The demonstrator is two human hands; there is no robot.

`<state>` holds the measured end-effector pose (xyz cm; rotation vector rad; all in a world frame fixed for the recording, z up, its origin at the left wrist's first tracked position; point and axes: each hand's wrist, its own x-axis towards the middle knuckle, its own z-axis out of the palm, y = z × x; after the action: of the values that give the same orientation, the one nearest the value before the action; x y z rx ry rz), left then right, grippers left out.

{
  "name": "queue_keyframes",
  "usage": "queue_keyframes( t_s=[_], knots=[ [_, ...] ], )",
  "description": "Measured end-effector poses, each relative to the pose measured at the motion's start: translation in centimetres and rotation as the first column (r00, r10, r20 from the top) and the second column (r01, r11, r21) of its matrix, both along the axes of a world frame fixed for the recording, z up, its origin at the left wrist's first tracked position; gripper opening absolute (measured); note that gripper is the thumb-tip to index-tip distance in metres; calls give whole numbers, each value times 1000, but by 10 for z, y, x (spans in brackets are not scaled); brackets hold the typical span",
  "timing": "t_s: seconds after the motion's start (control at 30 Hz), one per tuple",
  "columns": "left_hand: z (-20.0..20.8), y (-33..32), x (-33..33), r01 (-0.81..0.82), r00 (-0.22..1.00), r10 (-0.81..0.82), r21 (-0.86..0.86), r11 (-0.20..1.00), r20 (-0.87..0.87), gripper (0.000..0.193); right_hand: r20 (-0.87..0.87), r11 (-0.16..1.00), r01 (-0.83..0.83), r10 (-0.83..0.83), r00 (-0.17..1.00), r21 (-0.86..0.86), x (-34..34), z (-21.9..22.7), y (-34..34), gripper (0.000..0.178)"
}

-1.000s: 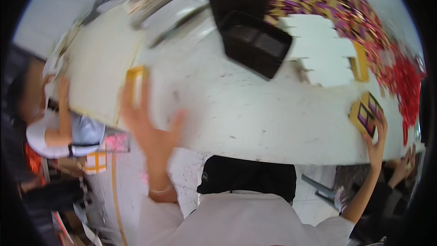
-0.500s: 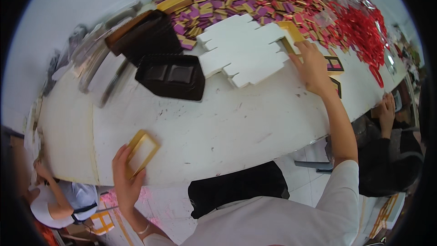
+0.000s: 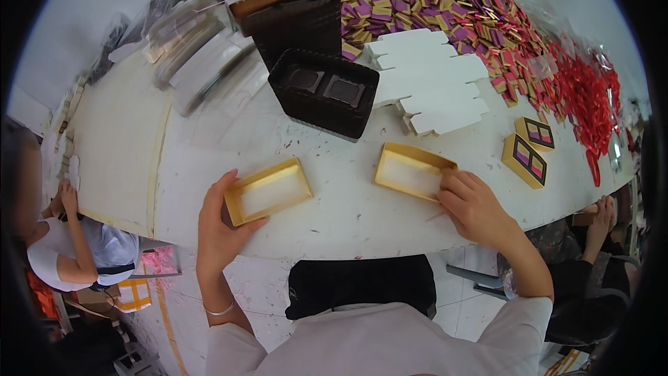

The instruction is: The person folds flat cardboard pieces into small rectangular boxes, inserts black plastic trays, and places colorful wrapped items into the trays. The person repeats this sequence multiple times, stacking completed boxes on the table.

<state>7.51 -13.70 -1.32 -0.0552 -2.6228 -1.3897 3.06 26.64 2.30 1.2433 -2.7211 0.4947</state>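
Observation:
My left hand (image 3: 221,226) is closed round the left end of a shallow, open-topped gold box (image 3: 280,207), thumb at the near side and fingers at the far side. To its right, a second gold box (image 3: 417,155) of the same kind sits close to the table. My right hand (image 3: 480,212) grips this box at its right end, fingers bent over the wall. Both boxes look pale inside, with nothing in them. Beyond them stands a nested stack of black plastic trays (image 3: 323,122) with two square hollows in the top one.
White cut-out card pieces (image 3: 428,83) lie stacked beyond the right box. Two gold boxes (image 3: 525,160) with dark divided tops sit further right. A heap of small purple, red and gold pieces (image 3: 417,0) and red ribbons (image 3: 584,97) fills the back. Co-workers sit at both sides.
My right hand has brought the second gold box from beside the white card stack nearer to me. My left hand still holds its box, now turned more crosswise. The view has shifted.

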Motion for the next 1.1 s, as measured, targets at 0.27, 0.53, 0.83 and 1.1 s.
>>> queue_keyframes(
  t_s=[0.27, 0.53, 0.83, 1.1],
  knots=[
    [16, 47, 10, 366, 930, -368, -145, 919, 17, 75, -130, 999, 6, -11, 991, -39, -38, 25, -39, 29],
    [17, 119, -11, 508, 835, -541, -236, 828, -100, 76, -297, 990, -32, -10, 955, -138, -91, 44, -123, 17],
    [6, 132, -15, 438, 885, -456, -164, 884, -92, 73, -365, 920, -38, -117, 924, -390, -96, 52, -121, 15],
    [6, 131, -16, 444, 881, -464, -187, 877, -87, 71, -70, 717, 27, -106, 992, -697, -68, 65, -65, 10]
  ],
)
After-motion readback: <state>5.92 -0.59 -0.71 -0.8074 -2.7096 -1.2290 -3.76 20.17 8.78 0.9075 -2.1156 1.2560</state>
